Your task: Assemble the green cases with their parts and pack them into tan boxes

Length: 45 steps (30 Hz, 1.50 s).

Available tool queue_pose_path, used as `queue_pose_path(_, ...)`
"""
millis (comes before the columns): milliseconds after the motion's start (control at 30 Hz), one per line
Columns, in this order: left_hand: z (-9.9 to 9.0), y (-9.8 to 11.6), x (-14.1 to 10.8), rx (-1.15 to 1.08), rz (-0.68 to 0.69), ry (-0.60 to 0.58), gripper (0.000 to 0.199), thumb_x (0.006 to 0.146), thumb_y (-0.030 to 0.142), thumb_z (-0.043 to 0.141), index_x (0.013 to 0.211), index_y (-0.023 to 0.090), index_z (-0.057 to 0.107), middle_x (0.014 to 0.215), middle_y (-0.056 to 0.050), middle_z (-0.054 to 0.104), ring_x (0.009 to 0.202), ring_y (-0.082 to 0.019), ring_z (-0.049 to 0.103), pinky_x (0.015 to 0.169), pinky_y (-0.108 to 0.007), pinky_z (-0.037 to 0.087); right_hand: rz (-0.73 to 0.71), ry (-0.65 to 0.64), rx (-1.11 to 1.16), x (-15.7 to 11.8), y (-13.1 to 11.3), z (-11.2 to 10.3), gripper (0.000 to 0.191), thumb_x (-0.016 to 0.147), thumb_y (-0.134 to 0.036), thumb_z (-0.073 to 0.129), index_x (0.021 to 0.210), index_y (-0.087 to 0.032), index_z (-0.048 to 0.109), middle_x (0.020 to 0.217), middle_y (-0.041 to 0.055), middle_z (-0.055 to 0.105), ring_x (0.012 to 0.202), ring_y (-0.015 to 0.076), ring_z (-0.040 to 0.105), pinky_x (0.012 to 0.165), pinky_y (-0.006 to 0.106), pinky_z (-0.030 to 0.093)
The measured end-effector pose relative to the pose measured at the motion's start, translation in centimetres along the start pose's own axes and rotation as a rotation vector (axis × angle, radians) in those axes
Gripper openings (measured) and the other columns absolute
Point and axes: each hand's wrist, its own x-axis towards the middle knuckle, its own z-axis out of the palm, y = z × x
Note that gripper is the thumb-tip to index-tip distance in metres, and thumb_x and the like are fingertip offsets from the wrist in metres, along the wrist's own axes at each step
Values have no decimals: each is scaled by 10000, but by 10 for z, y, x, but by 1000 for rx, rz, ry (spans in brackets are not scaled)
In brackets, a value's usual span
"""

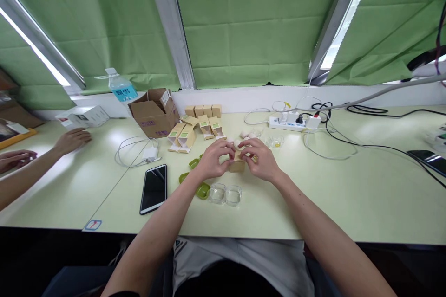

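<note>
A small brown cardboard box [237, 165] stands on the table between my hands. My left hand [216, 159] grips its left side with curled fingers, and my right hand [258, 159] holds the right side near the top. Green plastic trays [203, 190] lie by my left forearm, partly hidden under it. Two clear plastic cups [225, 194] sit nearer to me. Behind my hands are several pale round pieces [248, 135] and more clear cups [277, 141]. What is inside the box I cannot make out.
Several small boxes [184, 137] stand behind, left of my hands, beside an open carton [155, 113] and a water bottle [121, 86]. A phone [154, 189] and a white charger [150, 154] lie left. Cables run from a power strip [289, 122]. Another person's hand [73, 140] rests far left.
</note>
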Motion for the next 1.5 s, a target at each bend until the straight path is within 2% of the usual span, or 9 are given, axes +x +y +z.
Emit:
queue_pose_path(200,2,1,0,47,36,12,122,923,203,700,833,253,765,1108,-56,762,1139,-279,590,1047,-513,521,-24,-25,-24,0,3,2,233,854,-80,641,739,-247,755,1060,74,736,1101,284,625,966,473,543)
queue_pose_path(367,1,5,1,75,0,8,60,933,246,708,969,259,754,1148,-63,755,1167,-293,574,1074,-515,506,97,22,42,3,-4,-1,190,882,-127,620,793,-233,750,1030,90,710,1034,265,636,728,355,534)
queue_pose_path(500,4,9,3,184,-136,-82,539,869,404,820,1354,255,636,1331,-105,709,1239,-351,579,1099,-550,487,241,132,35,7,-8,-6,175,952,-200,579,871,-235,730,1043,83,724,988,249,675,722,344,527)
queue_pose_path(600,11,9,4,276,-228,-144,750,786,474,894,1426,243,578,1340,-137,690,1271,-405,594,1076,-577,498,325,157,-57,9,-10,-9,173,977,-226,564,910,-229,724,1046,80,739,919,235,687,766,351,518)
queue_pose_path(867,3,-3,21,130,-392,-136,406,788,311,867,1150,229,702,1108,-76,733,941,-283,699,816,-417,575,605,-116,-425,12,-14,-23,243,1042,-271,522,1045,-263,765,1059,79,809,929,281,713,680,334,378)
queue_pose_path(1000,-23,-31,74,204,-393,-46,466,799,330,865,1214,198,699,1224,-102,732,1027,-289,690,937,-423,562,631,-155,-482,15,-19,-30,261,1062,-280,498,1058,-261,758,1069,92,819,951,304,733,660,336,347)
queue_pose_path(1133,-33,-76,138,426,-464,-174,476,819,254,816,1269,195,674,1338,-110,708,1197,-303,658,1011,-393,525,571,-228,-476,14,-29,-27,228,1055,-255,517,1073,-248,744,1125,101,820,955,301,744,660,337,362)
queue_pose_path(1267,-22,-119,179,511,-528,-223,466,820,210,783,1273,198,673,1367,-136,697,1233,-326,627,1059,-431,468,493,-318,-477,10,-40,-20,216,1062,-247,514,1052,-238,729,1083,97,817,937,291,753,649,329,363)
queue_pose_path(1500,6,-173,207,658,-600,-268,429,858,368,790,1228,174,693,1338,-210,669,1413,-448,418,1147,-572,316,397,-385,-465,8,-54,-19,193,1065,-283,530,1087,-227,714,1066,109,815,906,273,751,625,323,373)
